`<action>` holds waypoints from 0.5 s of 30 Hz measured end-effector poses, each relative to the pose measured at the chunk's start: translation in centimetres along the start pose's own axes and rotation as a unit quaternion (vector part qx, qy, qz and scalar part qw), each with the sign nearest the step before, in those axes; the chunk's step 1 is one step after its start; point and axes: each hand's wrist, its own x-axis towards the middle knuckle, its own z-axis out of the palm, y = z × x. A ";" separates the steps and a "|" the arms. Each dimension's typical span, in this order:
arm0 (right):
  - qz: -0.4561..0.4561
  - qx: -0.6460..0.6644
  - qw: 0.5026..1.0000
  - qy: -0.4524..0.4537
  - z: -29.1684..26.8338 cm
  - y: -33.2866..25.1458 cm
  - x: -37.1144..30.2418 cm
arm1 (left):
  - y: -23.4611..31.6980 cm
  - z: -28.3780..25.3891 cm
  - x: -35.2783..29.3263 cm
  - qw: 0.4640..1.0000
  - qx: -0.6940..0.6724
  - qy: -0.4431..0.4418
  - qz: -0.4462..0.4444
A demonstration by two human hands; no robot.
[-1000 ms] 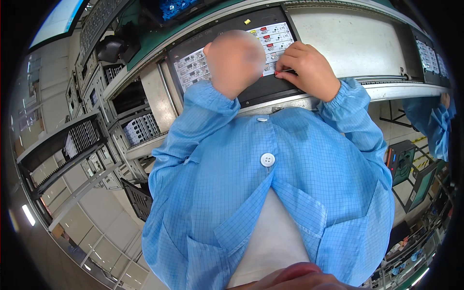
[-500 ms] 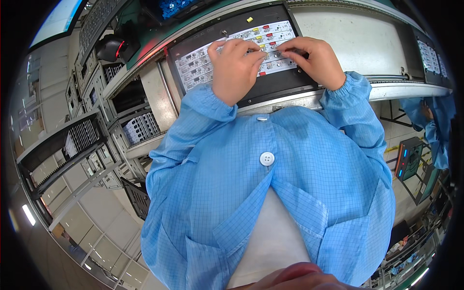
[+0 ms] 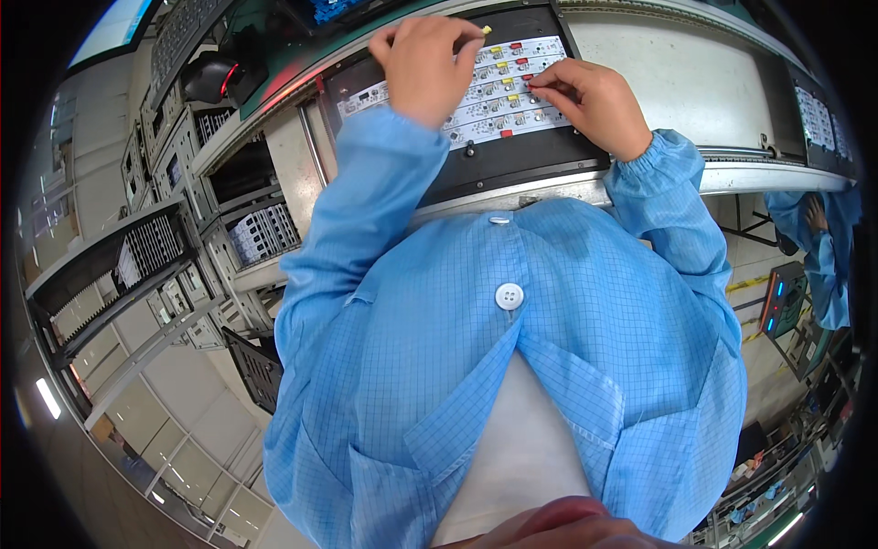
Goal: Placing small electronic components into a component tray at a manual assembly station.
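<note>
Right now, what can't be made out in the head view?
All head view:
White circuit boards: partly hidden by the left hand and its sleeve.
Yellow part: too small to tell whether the left hand touches it.
Red part by the right hand: too small to tell if gripped.
Blue pieces: cut off by top edge.

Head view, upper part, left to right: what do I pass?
Lit pale blue-white flat screen → rounded black device with a red light → bare left hand → small red rectangular block → bare right hand → white rectangular circuit boards at the far right.
</note>
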 end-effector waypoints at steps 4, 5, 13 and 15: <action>-0.055 -0.055 0.997 0.020 0.8 0.6 -0.1 | 1.8 -0.6 2.3 0.997 0.023 -0.049 -0.050; -0.053 -0.055 0.997 0.020 0.8 0.6 0.0 | 1.7 -0.6 2.5 0.997 0.036 -0.063 -0.035; -0.096 -0.076 0.993 0.001 -0.3 0.9 0.3 | 1.1 -0.3 0.7 0.995 -0.032 -0.077 -0.062; -0.087 -0.084 0.993 -0.001 -0.5 1.0 0.2 | 0.7 -0.2 0.3 0.997 -0.032 -0.057 -0.045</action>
